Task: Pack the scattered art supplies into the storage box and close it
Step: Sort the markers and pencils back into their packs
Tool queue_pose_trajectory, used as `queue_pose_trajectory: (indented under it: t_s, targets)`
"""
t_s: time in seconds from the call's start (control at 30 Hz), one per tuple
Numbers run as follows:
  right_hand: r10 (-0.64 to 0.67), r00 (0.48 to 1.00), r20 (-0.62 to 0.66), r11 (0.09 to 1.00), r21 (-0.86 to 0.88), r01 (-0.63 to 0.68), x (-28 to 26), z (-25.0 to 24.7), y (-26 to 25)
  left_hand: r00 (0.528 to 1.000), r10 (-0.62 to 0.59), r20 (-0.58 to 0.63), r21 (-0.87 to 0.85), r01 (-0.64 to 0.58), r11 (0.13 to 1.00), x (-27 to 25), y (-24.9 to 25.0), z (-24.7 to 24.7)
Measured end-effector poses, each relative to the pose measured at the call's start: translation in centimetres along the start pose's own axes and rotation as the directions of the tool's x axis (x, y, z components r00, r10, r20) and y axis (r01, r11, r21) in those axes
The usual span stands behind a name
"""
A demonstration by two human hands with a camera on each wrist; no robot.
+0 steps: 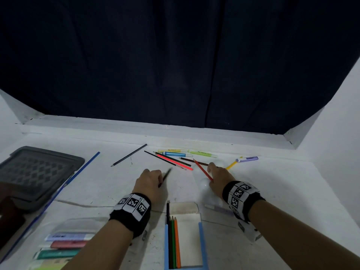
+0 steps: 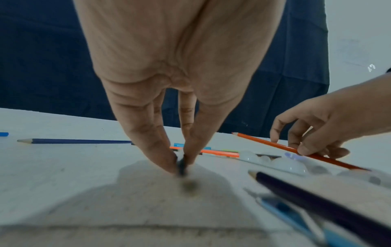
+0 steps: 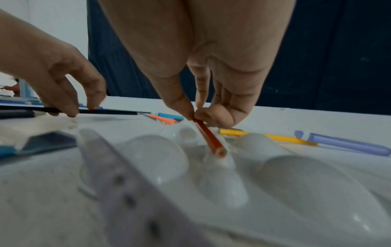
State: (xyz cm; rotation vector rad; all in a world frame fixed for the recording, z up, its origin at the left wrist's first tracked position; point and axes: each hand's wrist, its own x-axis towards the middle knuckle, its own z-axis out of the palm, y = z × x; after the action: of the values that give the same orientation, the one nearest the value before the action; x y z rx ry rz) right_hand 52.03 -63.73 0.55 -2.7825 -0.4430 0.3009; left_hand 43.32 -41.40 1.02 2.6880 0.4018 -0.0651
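Two pencils are pinched: a dark pencil [image 1: 165,177] in the left hand [image 1: 151,180], a red pencil [image 1: 203,170] in the right hand [image 1: 219,177].

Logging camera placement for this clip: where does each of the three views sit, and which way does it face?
Head: worn on the head, facing forward and down at the white table; both forearms, left hand and right hand show.
Left wrist: looks along the left hand's fingers pinching a dark pencil.
Right wrist: looks along the right hand's fingers pinching the red pencil over a white palette.
Shared: each wrist view shows the other hand.
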Motion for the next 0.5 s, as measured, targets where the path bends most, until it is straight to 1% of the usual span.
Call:
queue_pose_trajectory:
  t_s: [0.07,0.1,0.17,0.23,0.3,0.37,0.43,0.5]
  targets:
    - [-0.017,0.999,-0.043,0.999,0.038,0.019,-0.7,-0.4,-0.6,1.000,0.003,-0.009,-0.074,-0.003,0.997,-0.1,-0.3,-0.4]
    - [-0.042,0.996,-0.076,0.996,0.070,0.047,-1.3,-0.7,-1.0,1.000,0.017,-0.020,-0.144,-0.020,0.989,-0.3,-0.3,-0.7]
    - [-0.081,0.986,-0.146,0.977,0.183,0.107,-2.7,-1.3,-1.8,0.997,0.057,-0.044,-0.311,-0.068,0.948,-1.0,-0.1,-1.2]
    - [-0.082,0.980,-0.180,0.933,0.331,0.139,-4.6,-1.5,-2.8,0.994,0.091,-0.058,-0.448,-0.107,0.887,-2.3,0.5,-1.6]
    - [-0.065,0.985,-0.157,0.884,0.450,0.130,-6.5,-1.1,-3.7,0.992,0.127,-0.017,-0.561,-0.115,0.820,-4.0,1.2,-1.9]
    - [-0.054,0.995,-0.084,0.844,0.528,0.090,-8.1,-0.3,-4.4,0.981,0.191,0.040,-0.593,-0.130,0.795,-5.7,1.8,-1.4]
    - [-0.037,0.999,0.003,0.823,0.568,0.029,-9.1,1.0,-4.7,0.967,0.248,0.058,-0.566,-0.173,0.806,-7.1,1.9,-0.3]
    - [-0.020,0.998,0.067,0.830,0.557,-0.021,-9.6,2.0,-4.7,0.955,0.291,0.051,-0.482,-0.232,0.845,-7.8,1.6,0.9]
